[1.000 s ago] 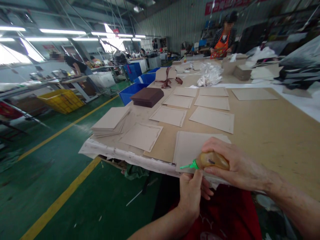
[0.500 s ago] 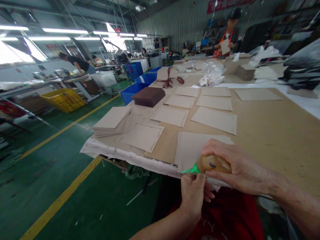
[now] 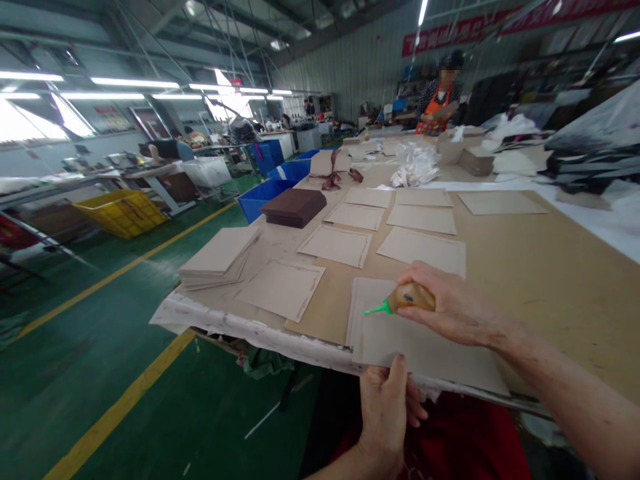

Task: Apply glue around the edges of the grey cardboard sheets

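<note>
My right hand (image 3: 453,307) is wrapped round a squeeze glue bottle (image 3: 411,297) with amber contents. Its green nozzle points left, over the left part of a beige cardboard sheet (image 3: 430,347); whether the tip touches the surface I cannot tell. This sheet lies on top of others at the table's near edge. My left hand (image 3: 381,410) grips the sheet's near edge, thumb on top and fingers underneath. Beyond lie several separate sheets, among them one at the left (image 3: 283,288) with darker marks along its borders.
A stack of beige sheets (image 3: 220,250) stands at the table's left edge, with a dark brown stack (image 3: 294,207) behind it. Blue bins (image 3: 265,197) adjoin the table. Crumpled clear plastic (image 3: 415,163) lies farther back. A person in an orange apron (image 3: 437,110) stands at the far end.
My right hand has moved the glue bottle away from the near edge, farther over the sheet. The left hand stays at the near edge. The camera view has tilted slightly up.
</note>
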The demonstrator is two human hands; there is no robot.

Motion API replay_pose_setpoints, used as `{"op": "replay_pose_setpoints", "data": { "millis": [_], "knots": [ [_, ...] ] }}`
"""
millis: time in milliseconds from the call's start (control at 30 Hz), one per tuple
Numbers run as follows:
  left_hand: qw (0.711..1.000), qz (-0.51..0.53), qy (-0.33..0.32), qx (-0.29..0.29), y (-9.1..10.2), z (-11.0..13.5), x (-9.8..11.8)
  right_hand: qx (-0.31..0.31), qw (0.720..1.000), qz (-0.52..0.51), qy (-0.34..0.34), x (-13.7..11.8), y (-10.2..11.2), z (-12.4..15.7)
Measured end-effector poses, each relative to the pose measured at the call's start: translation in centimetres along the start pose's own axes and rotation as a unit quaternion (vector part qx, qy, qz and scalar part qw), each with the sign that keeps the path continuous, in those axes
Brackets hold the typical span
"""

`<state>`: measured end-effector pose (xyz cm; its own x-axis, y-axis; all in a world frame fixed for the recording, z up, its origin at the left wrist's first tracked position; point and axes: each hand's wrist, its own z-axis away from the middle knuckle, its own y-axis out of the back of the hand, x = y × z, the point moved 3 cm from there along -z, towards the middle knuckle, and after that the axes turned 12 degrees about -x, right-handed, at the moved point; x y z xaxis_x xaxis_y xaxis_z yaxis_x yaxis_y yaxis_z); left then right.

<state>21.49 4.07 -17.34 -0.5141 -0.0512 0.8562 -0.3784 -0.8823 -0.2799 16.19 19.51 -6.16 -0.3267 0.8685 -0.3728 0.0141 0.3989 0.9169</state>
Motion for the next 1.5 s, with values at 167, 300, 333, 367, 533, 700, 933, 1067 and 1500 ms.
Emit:
{"op": "replay_pose_setpoints", "data": {
  "millis": [167, 300, 333, 367, 533, 700, 933, 1067, 1500],
  "knots": [
    [1.0, -0.015, -0.001, 0.007, 0.0, 0.1, 0.1, 0.043, 0.997, 0.033, -0.053, 1.4, 0.1, -1.4],
    [1.0, -0.018, -0.003, 0.007, 0.1, 0.0, -0.2, 0.043, 0.997, 0.016, -0.058, 2.0, 0.1, -1.5],
    [1.0, -0.02, -0.003, 0.006, 0.2, -0.1, -0.2, 0.038, 0.998, 0.011, -0.057, 2.0, 0.2, -1.3],
    [1.0, -0.022, -0.003, 0.004, 0.2, -0.1, -0.3, 0.033, 0.998, 0.007, -0.059, 2.1, 0.4, -1.1],
    [1.0, -0.024, -0.005, 0.009, 0.3, -0.2, -0.3, 0.003, 0.996, 0.03, -0.082, 3.2, 2.7, 0.3],
    [0.999, -0.032, -0.022, 0.011, 0.5, -0.2, -0.5, -0.018, 0.992, 0.07, -0.106, 4.0, 4.5, 0.5],
    [0.998, -0.053, -0.035, 0.018, 0.7, -0.3, -0.5, -0.013, 0.995, 0.09, -0.05, 1.1, 3.2, -2.1],
    [0.997, -0.056, -0.04, 0.023, 0.9, -0.3, -0.5, -0.045, 0.993, 0.096, -0.058, 1.8, 4.5, -1.3],
    [0.997, -0.061, -0.045, 0.026, 1.0, -0.3, -0.5, -0.054, 0.98, 0.094, -0.168, 5.7, 7.6, 4.6]
  ]
}}
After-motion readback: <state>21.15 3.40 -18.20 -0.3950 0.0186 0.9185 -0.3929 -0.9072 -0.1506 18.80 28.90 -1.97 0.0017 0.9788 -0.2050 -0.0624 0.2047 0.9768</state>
